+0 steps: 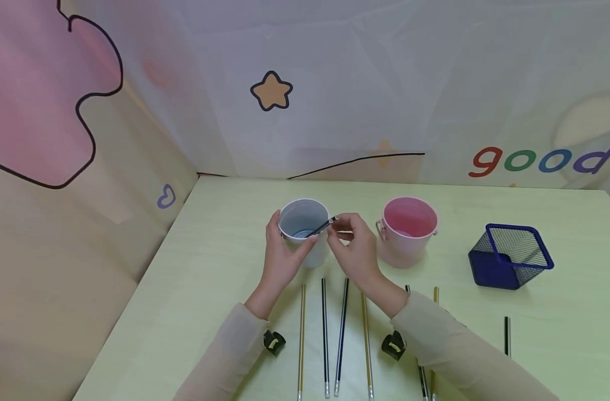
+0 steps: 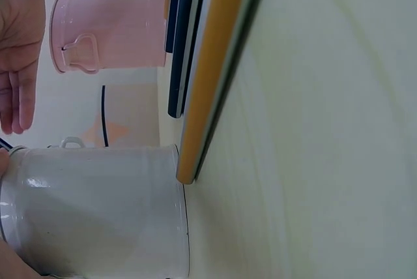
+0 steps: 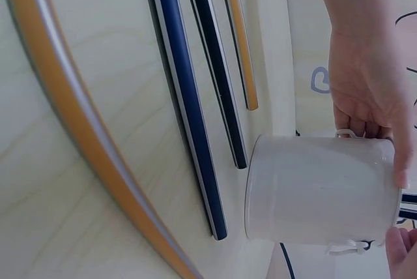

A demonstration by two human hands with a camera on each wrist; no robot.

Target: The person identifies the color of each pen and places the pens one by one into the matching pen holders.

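Behind the white bucket (image 1: pixel 305 214) hangs a creased, cloth-like backdrop (image 1: pixel 345 100), printed with an outlined star and the word "good" in coloured letters. Under the bucket spreads a flat, pale yellow-green table (image 1: pixel 219 239), faintly streaked in the right wrist view. The bucket itself is smooth, slightly glossy and round-mouthed, with a small handle fitting at its side. Just to its right stands a pink bucket (image 1: pixel 407 245) of like shape and finish; well to its right is a blue basket (image 1: pixel 492 270) with wire-mesh walls and a four-sided rim. At the white bucket's left side, the person's left hand (image 1: pixel 284 253) is wrapped about the wall, thumb at the near rim. At its right rim, the right hand (image 1: pixel 357 250) pinches a slim dark pencil (image 1: pixel 321 227), which slants over the bucket's mouth. On the person's side of the bucket, and farther right, lie straight, shiny loose pencils (image 1: pixel 325 334) in gold and dark tones, several ending in silvery ferrules
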